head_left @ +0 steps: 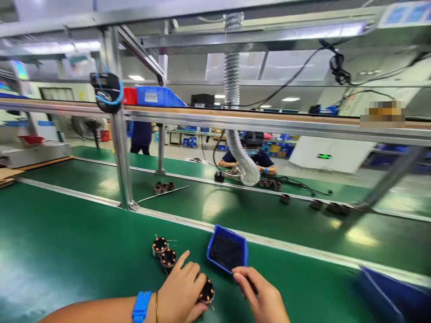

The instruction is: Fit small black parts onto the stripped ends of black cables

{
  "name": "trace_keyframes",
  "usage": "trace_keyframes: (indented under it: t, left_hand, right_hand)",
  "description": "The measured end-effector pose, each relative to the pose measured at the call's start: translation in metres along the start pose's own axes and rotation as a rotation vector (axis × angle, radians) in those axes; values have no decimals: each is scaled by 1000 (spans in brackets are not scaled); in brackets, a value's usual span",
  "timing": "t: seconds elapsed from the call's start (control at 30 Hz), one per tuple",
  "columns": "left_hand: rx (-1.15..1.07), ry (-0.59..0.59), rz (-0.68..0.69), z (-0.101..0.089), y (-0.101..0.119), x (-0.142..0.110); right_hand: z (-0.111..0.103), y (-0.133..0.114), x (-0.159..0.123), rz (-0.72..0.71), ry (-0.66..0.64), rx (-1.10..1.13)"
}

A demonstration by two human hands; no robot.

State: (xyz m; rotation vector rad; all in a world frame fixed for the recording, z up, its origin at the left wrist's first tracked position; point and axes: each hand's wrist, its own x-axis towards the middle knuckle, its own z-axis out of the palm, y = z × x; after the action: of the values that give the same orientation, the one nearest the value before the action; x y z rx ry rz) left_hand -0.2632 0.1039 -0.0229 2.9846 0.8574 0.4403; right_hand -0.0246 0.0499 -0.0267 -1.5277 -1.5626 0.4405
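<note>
My left hand (pixel 182 287), with a blue wrist strap, is closed around a motor stator (pixel 208 291) with black insulation and copper windings. Its index finger points forward, and the hand covers part of the stator. Just beyond it, two more stators, one nearer (pixel 168 258) and one farther (pixel 159 246), sit touching on the green work surface, thin wire ends sticking out. My right hand (pixel 257 291) is pinched at the near corner of a small blue bin (pixel 210 255) filled with fine black pieces. What lies between those fingertips is too small to make out.
A larger blue bin (pixel 397 296) stands at the right. An aluminium post (pixel 121 157) rises from the table's back rail. More stators (pixel 164 187) lie on the surface behind. A flexible duct (pixel 232 80) hangs down near a seated person (pixel 262 159) across the table.
</note>
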Motion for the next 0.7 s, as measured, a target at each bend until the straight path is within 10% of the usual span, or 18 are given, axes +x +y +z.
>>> trace_keyframes:
  t: [0.23, 0.7]
  left_hand:
    - [-96, -19, 114, -7, 7, -7]
    - [-117, -5, 32, 0, 14, -13]
  right_hand:
    - [38, 11, -49, 157, -85, 100]
    - [51, 5, -45, 402, 24, 402]
